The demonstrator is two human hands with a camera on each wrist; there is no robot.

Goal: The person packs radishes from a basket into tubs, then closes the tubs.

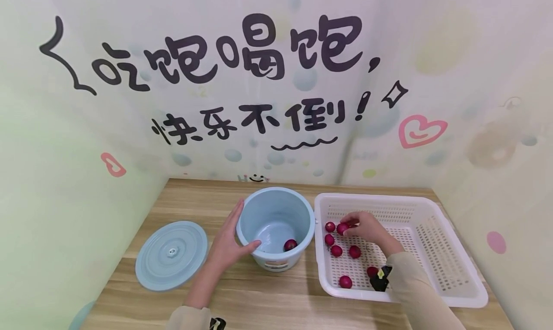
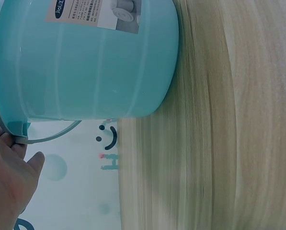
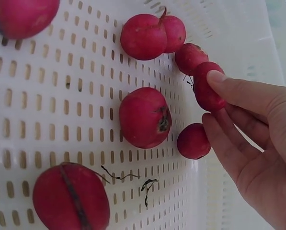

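Note:
My right hand [image 1: 365, 227] pinches a red radish [image 1: 342, 229] between thumb and fingers, over the left part of a white perforated basket [image 1: 432, 299]. Close to that hand in the right wrist view are more radishes, one of them a round radish [image 3: 145, 118] on the basket floor. A light blue bucket [image 1: 276, 265] stands left of the basket with one radish [image 1: 290, 245] inside. My left hand [image 1: 226, 241] rests spread against the bucket's left side at the rim, its thumb toward the front. The bucket's handle [image 2: 56, 136] shows beside that hand's fingers.
A light blue round lid [image 1: 172, 255] lies on the wooden table [image 1: 259, 306] left of the bucket. Behind the table rises a wall [image 1: 276, 162] with black lettering. The basket's left rim stands right beside the bucket. Thin dark stem bits [image 3: 147, 184] lie in the basket.

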